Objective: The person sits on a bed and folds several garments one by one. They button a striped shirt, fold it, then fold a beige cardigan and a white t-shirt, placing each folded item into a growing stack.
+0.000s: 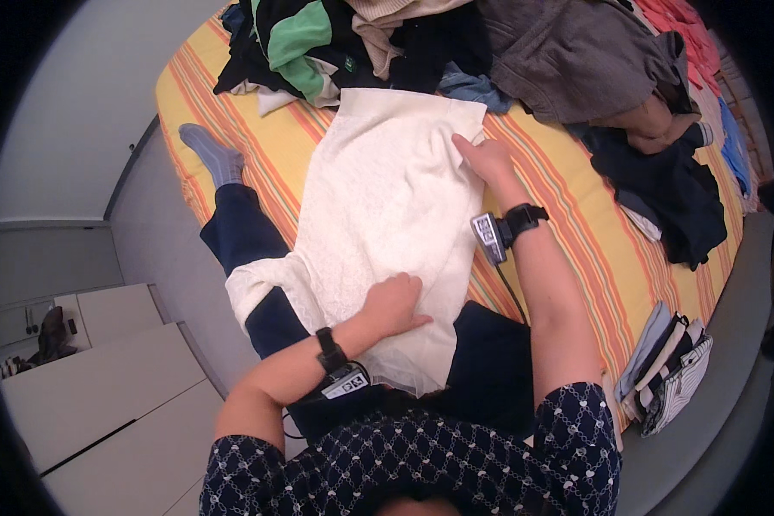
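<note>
A cream-white garment [387, 189] with a textured weave lies spread over my lap and the striped bed cover. Its straight far edge points away from me, a bunched part drapes over my left thigh, and thin, sheer cloth shows at its near end. My left hand [393, 305] rests on the near part of the garment, thumb apart from the slightly bent fingers. At the far right edge, my right hand [488, 159] pinches the cloth, its thumb on top and the other fingers mostly hidden. Both wrists wear black straps with small boxes.
The bed cover [542, 185] is yellow and orange striped. Heaped clothes, including a black and green garment [297, 39] and a grey one [576, 60], lie at the far side. A dark garment [671, 189] is at right, above a folded stack [666, 370]. Pale cabinets [103, 378] stand left.
</note>
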`<state>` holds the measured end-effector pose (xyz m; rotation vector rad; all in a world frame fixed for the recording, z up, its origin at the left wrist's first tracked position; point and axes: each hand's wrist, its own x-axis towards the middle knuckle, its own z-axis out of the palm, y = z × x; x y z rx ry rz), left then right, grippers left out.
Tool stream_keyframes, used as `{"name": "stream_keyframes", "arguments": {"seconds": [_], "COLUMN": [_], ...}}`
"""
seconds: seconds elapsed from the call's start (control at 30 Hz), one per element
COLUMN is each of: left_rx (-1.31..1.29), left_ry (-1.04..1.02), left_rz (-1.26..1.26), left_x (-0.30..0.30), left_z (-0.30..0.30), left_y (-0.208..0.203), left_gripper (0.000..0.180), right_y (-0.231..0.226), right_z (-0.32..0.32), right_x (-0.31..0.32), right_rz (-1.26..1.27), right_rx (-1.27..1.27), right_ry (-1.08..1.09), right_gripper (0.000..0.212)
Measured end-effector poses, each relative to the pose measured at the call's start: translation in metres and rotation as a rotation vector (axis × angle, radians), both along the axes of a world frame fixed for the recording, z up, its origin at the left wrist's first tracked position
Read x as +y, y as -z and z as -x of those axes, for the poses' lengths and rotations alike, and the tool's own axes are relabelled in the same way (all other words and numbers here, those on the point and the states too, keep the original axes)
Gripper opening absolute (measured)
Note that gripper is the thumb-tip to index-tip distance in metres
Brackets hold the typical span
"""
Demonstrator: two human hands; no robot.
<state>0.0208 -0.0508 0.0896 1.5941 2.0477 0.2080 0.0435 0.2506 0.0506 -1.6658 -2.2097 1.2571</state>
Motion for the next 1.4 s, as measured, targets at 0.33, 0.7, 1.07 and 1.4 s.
{"name": "stream_keyframes", "arguments": {"seconds": [0.33, 0.7, 1.07, 1.4], "left_rx": [-0.151, -0.577, -0.956, -1.018], "left_ry": [0.117, 0.144, 0.131, -0.823], "left_rz": [0.108, 0.138, 0.126, 0.228], "left_x": [0.003, 0.027, 0.01, -0.04], "left_z": [-0.006, -0.019, 0.014, 0.083], "left_y": [-0.012, 0.014, 0.039, 0.006], "left_gripper": [0.018, 0.022, 0.025, 0.023], "right_y": [0.006, 0.052, -0.023, -0.063], "right_z": [0.014, 0.019, -0.018, -0.126], "right_x": [0.042, 0.074, -0.016, -0.155], "right_rz": [0.111, -0.148, -0.726, -0.373], "right_rx": [0.745, 0.452, 0.219, 0.19], "right_ry": [-0.039, -0.096, -0.575, -1.023], "right_gripper": [0.015, 0.015, 0.042, 0.021]}}
